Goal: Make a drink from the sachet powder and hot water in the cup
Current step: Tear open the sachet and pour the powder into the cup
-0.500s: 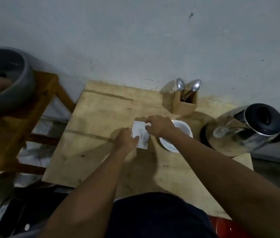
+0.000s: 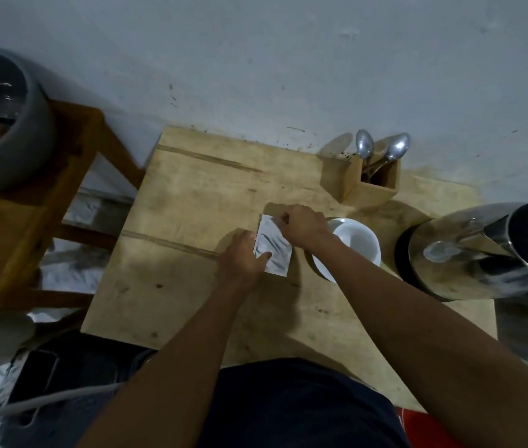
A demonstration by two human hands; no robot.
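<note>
A: Where is the powder?

B: It's in the flat white-and-grey rectangular sachet [image 2: 274, 247] at the centre of the frame, low over the pale wooden table [image 2: 191, 205]. I cannot tell whether it touches the table. It is just left of the round white ceramic cup [image 2: 358, 245].

A: And the hands?

B: The left hand [image 2: 243, 258] grips the lower left edge, thumb across the face. The right hand [image 2: 301, 226] pinches the upper corner with curled fingers. The top looks unopened, so I judge a tear is starting.

A: How to do it well?

B: Keep the left grip low and the powder below the tear line, rip a short strip and hold it upright before tipping over the cup. The shiny steel kettle [image 2: 469, 250] at the right and the two metal spoons [image 2: 382, 150] in the wooden box holder [image 2: 366, 185] above come afterwards.
</note>
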